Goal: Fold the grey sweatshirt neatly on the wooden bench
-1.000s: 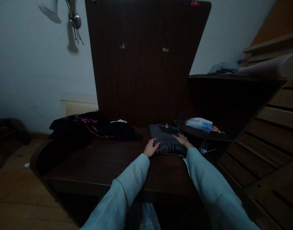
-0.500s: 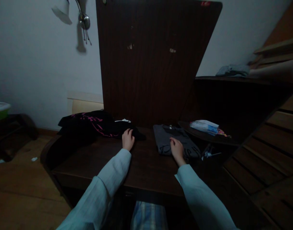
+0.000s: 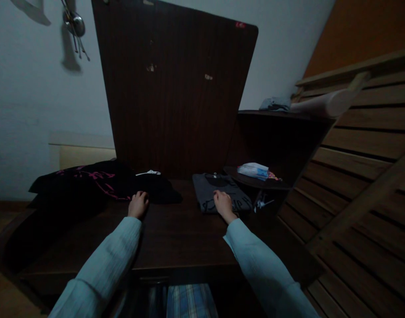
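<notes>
My left hand is at the near edge of a black garment with a pink pattern, its fingers bent and closed on the cloth; the fingertips are partly hidden. The garment lies loosely spread over the left part of a dark wooden desk. A small white piece shows behind it. My right hand rests on a folded grey T-shirt with dark lettering, fingers loosely bent and not gripping it.
A corner shelf at the right holds a blue-and-white packet. Folded cloth and a pale roll lie on the upper shelf. Wooden slats stand at the right. A dark upright panel backs the desk.
The view has turned to the right. My left hand has shifted left along the black garment's edge, its fingers now closer together. My right hand stays on the grey T-shirt.
</notes>
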### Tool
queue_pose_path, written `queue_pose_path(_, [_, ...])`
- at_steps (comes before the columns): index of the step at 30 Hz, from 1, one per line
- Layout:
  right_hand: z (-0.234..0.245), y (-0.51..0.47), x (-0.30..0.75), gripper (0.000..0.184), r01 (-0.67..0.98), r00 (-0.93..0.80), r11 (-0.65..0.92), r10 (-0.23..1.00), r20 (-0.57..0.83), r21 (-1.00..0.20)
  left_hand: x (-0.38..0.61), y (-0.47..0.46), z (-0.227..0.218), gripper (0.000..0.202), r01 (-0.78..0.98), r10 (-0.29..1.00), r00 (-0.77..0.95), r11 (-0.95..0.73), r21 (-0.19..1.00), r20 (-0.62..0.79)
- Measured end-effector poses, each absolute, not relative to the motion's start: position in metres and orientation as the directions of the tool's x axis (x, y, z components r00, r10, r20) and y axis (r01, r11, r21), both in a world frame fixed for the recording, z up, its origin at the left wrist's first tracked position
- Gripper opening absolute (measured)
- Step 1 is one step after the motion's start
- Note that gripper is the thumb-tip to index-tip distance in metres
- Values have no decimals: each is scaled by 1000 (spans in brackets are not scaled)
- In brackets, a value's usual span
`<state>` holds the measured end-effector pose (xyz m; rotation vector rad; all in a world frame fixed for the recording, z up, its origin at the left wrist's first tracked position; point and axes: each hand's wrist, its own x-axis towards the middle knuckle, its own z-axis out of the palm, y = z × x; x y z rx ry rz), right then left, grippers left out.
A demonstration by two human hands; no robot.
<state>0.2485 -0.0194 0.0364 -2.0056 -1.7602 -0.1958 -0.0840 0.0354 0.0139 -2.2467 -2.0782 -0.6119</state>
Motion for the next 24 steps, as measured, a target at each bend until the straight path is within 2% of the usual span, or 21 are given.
queue_pose_path(3, [47,-15,255,32,980,103,-40,939,327,-194,-88,38,11,23,947,952,34,-128,296,305])
queue_pose_path(7, [79,-3,284,21,981,73,-17,954,290,-191,-91,40,8,21,935,953,38,-141,327,301])
queue_pose_path(9, [104,4,307,26,981,129,-75,942,310,-179,-90,39,8,22,941,953,41,-137,310,299])
queue_pose_path(11, [129,10,331,34,959,283,-257,883,375,-120,-88,37,8,23,951,951,45,-135,278,307])
queue_pose_path(14, [155,21,359,34,924,374,-375,845,381,-76,-85,34,9,24,963,944,50,-131,234,325])
queue_pose_path(20, [167,46,379,36,889,435,-456,865,249,31,-85,31,9,24,963,949,45,-123,238,311])
queue_pose_path(24, [174,54,387,36,872,465,-488,841,275,18,-85,31,8,25,956,950,35,-122,266,309])
